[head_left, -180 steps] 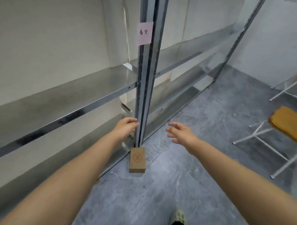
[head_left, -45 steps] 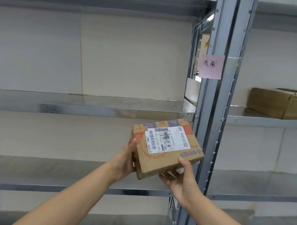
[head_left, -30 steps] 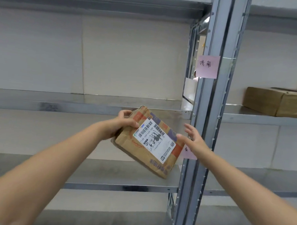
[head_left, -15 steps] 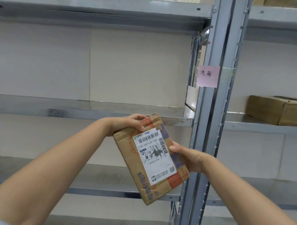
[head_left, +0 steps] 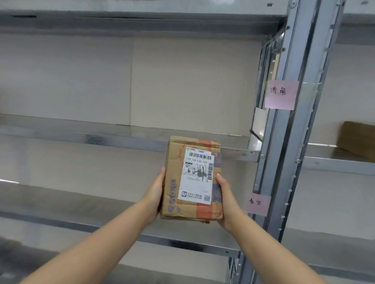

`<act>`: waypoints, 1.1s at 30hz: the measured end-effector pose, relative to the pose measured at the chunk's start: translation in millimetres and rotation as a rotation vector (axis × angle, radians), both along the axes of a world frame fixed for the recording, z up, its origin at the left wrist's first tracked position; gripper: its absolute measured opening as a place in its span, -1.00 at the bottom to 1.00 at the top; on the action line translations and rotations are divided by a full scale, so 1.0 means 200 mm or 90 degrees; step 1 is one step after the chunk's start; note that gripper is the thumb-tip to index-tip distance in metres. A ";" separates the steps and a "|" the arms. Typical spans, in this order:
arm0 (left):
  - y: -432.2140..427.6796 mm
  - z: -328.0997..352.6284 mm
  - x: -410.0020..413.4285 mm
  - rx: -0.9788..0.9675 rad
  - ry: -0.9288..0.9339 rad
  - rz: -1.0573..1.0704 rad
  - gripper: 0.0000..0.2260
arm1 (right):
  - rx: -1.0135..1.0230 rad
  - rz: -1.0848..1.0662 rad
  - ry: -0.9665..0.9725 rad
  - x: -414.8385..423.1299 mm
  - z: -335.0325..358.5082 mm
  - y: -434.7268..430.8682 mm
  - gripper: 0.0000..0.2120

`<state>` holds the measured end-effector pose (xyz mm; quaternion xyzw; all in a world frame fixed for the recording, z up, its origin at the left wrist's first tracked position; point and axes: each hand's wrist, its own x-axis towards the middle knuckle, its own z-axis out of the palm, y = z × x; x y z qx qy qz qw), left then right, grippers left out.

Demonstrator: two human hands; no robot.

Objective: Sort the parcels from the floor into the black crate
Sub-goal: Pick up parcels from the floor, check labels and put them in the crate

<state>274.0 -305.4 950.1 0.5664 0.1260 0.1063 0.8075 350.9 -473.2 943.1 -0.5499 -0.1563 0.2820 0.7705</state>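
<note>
Matt, creased brown cardboard on the parcel (head_left: 192, 178), a smooth white paper label (head_left: 197, 174) between the fingers of both bare hands, dull brushed metal on the shelving upright (head_left: 290, 125) just right of them, and pale pink paper notes (head_left: 281, 95) taped there.

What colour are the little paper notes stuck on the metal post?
Pink, with dark handwriting: the upper note and lower note, head view.

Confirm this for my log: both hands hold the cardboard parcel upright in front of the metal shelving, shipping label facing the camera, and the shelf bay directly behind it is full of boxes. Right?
Not quite. In the head view the bay behind the parcel holds no boxes; the only other box sits in the bay to the right. The rest stands: left hand and right hand hold it upright, label facing the camera.
</note>
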 end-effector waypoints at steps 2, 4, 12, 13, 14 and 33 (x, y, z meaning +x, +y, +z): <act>0.04 -0.02 -0.05 -0.015 -0.009 0.017 -0.42 | -0.008 -0.016 0.008 -0.04 -0.02 0.07 -0.50; 0.12 -0.04 -0.12 -0.028 -0.020 0.037 -0.44 | -0.017 -0.022 0.001 -0.10 -0.03 0.16 -0.49; 0.51 -0.09 -0.55 0.026 -0.011 0.186 -0.50 | -0.017 0.054 -0.091 -0.41 -0.06 0.62 -0.50; 0.57 -0.10 -0.63 0.045 -0.004 0.221 -0.54 | -0.020 0.068 -0.098 -0.47 -0.07 0.70 -0.49; 0.65 -0.10 -0.72 0.066 0.003 0.253 -0.59 | -0.019 0.085 -0.099 -0.54 -0.08 0.79 -0.48; 1.98 -0.21 -2.08 0.105 0.032 0.404 -0.65 | -0.018 0.240 -0.006 -1.76 -0.25 2.25 -0.48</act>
